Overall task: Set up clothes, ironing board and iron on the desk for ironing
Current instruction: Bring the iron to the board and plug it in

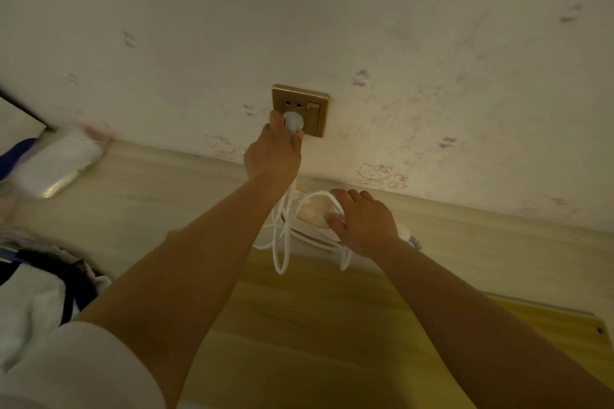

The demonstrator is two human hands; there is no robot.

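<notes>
Left hand is raised to the wall, fingers and thumb pinching a white plug that sits against the lower part of a gold-framed wall socket; whether the plug is fully seated, cannot tell. Socket plate has a small switch on its right side. White cord drops from the plug under the left wrist and hangs in several loose loops, the lowest loops lying over the near edge of the iron and onto the yellow board.

Right hand lies on top of the iron, fingers curled over its pale body, gripping it. Iron is white and cream, standing at the far end of the ironing board, close to the wall and below-right of the socket. Board has a yellow cover and stretches from the iron toward the camera, lying on the light wood bench.

Clothes are at the left edge on the bench: a white garment with dark trim, bunched, well apart from the iron. Further back left, a white bundle in clear plastic wrap rests on the bench against the wall, blurred. Wallpaper is pale with faint pink cartoon cat prints. White sleeve shows on the left arm, pushed up past the elbow.
</notes>
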